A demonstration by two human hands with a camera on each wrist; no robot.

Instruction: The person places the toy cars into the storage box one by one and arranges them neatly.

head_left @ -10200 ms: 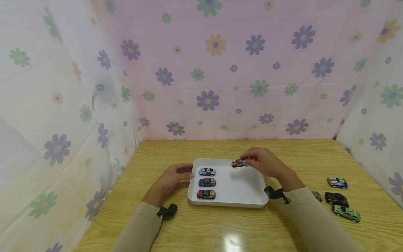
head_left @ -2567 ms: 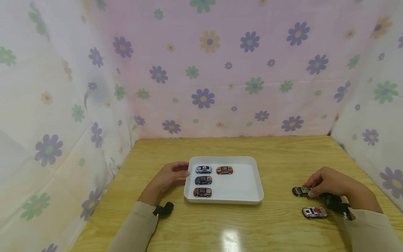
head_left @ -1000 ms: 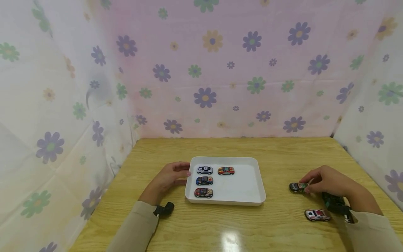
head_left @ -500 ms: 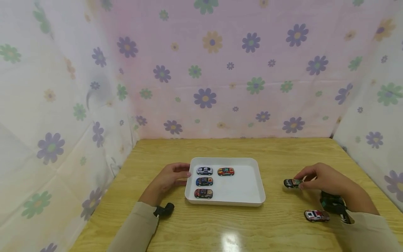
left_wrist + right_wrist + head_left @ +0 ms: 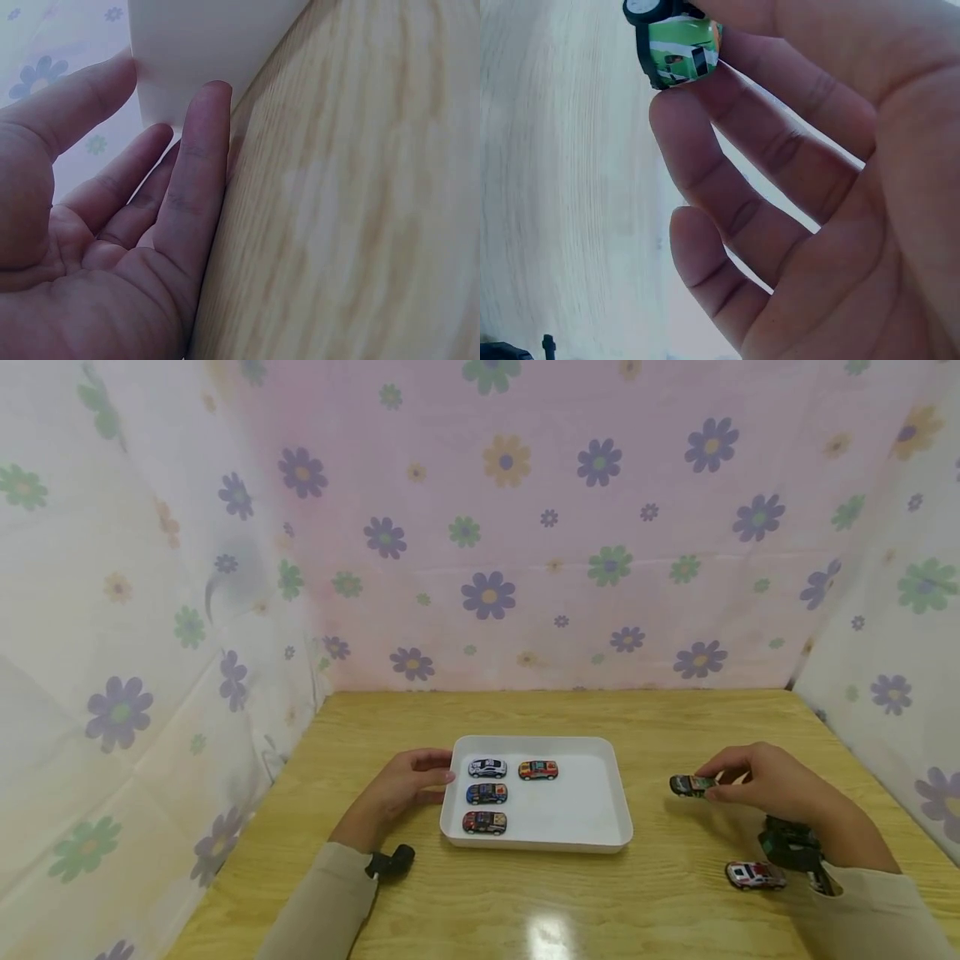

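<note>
In the head view my right hand (image 5: 772, 781) pinches a dark toy car (image 5: 690, 786) by its rear, a little above the table and right of the tray. The right wrist view shows that car's green end (image 5: 681, 52) between thumb and fingers. My left hand (image 5: 405, 785) rests on the table, its fairly straight fingers touching the outer left wall of the white tray (image 5: 570, 842). Inside stand a white car (image 5: 487, 767), a blue car (image 5: 487, 793) and a dark red car (image 5: 484, 823) in a left column, and a red-yellow car (image 5: 538, 769) right of the white one.
A white-and-red toy car (image 5: 754, 875) stands on the wooden table (image 5: 480, 893) below my right hand. Part of the table's right side is hidden by the right arm. Flowered cloth (image 5: 525, 527) encloses the table behind and at both sides.
Since ten seconds ago, the red-yellow car was set in the tray and let go. My right hand then took the dark car at the right, lifting it and moving left. My left hand stays at the tray.
</note>
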